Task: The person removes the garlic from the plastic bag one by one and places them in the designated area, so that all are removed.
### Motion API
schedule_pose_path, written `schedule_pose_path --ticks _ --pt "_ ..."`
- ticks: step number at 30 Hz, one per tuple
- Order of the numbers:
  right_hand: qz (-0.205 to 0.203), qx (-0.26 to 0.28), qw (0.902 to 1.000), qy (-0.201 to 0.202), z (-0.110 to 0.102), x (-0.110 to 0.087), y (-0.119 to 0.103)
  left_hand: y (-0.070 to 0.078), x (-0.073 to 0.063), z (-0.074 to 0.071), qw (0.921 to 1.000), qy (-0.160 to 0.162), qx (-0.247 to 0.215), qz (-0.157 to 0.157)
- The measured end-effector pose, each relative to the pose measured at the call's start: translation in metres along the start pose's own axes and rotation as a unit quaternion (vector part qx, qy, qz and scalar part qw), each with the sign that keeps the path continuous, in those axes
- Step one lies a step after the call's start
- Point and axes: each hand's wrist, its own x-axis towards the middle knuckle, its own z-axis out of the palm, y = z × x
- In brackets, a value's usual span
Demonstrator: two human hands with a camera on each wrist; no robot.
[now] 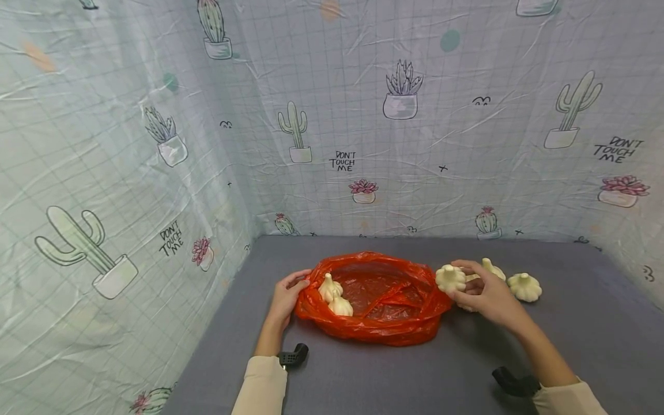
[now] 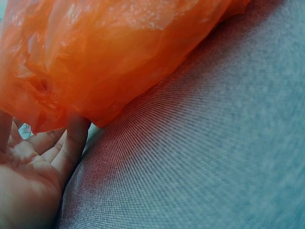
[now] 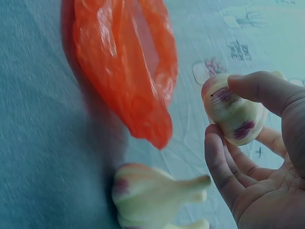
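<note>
An opened red plastic bag (image 1: 368, 331) sits on the grey table, its mouth facing up. Two pale garlic bulbs (image 1: 340, 306) lie inside at its left. My left hand (image 1: 282, 297) grips the bag's left rim; in the left wrist view its fingers (image 2: 76, 138) meet the orange-looking plastic. Just off the bag's right rim, my right hand (image 1: 490, 297) pinches a garlic bulb (image 1: 450, 278) between thumb and fingers. The right wrist view shows purple patches on this held bulb (image 3: 233, 109), raised above the others.
More garlic bulbs (image 1: 525, 287) lie on the table right of the bag, some partly hidden behind my right hand. A cactus-print sheet (image 1: 332, 127) hangs behind and on the sides of the table (image 1: 373, 380).
</note>
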Motion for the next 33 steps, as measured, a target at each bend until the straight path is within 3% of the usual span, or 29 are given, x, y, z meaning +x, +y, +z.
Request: schedule_pose_path --ticks 14,24,33 --pt "0.012 0.012 0.9997 0.015 -0.026 -0.003 0.010 0.001 -0.001 -0.002 1.0000 0.001 0.009 -0.002" --pt "0.041 -0.019 0.9984 0.034 -0.043 -0.006 0.017 0.000 0.000 -0.001 1.0000 0.001 0.006 -0.003" --pt "0.065 -0.036 0.9971 0.018 -0.056 -0.010 0.027 0.001 0.000 -0.002 1.0000 0.000 0.005 -0.003"
